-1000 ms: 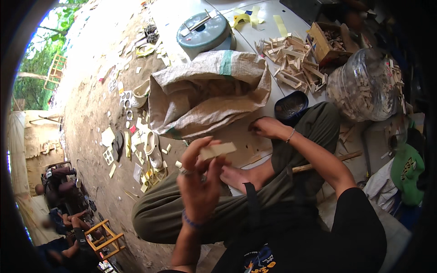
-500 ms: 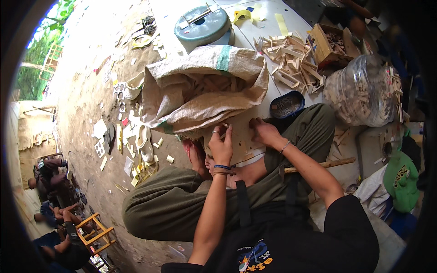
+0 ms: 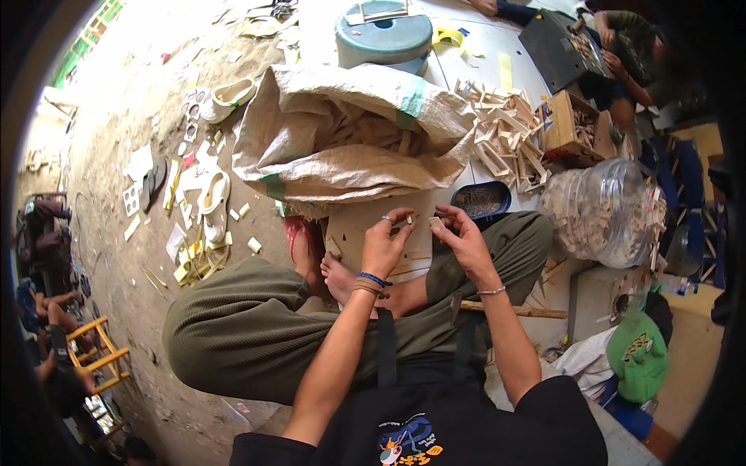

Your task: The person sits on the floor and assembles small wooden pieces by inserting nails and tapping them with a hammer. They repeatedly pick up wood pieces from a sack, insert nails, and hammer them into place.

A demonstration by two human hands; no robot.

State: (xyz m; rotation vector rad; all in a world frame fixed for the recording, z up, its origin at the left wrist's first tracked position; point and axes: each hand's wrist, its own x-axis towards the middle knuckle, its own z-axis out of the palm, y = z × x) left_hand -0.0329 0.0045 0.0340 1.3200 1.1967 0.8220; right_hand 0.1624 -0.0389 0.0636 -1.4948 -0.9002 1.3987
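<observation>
Above a pale board [image 3: 350, 227] between my legs, both hands are raised close together. My left hand [image 3: 384, 242] pinches a small wooden piece [image 3: 409, 220] between thumb and fingertips. Another small, pale wooden piece [image 3: 437, 224] is gripped in the fingertips of my right hand [image 3: 466, 247]. A narrow gap separates the two pieces. Just beyond my hands stands an open woven sack [image 3: 342, 177] with many wood pieces inside. A blue dish of nails [image 3: 480, 200] sits by my right knee. Across my lap lies a hammer [image 3: 513, 311] with a wooden handle.
Thin wooden pieces lie in a heap [image 3: 505, 136] beyond the dish, near a wooden box [image 3: 571, 128] and a clear plastic container [image 3: 602, 213]. A teal stool [image 3: 384, 39] is behind the sack. Clogs [image 3: 214, 194] and scraps litter the left ground. Another person [image 3: 625, 46] sits far right.
My hands have come up off the board and closer to each other, and a piece now shows in my right fingertips. The whole view has shifted somewhat.
</observation>
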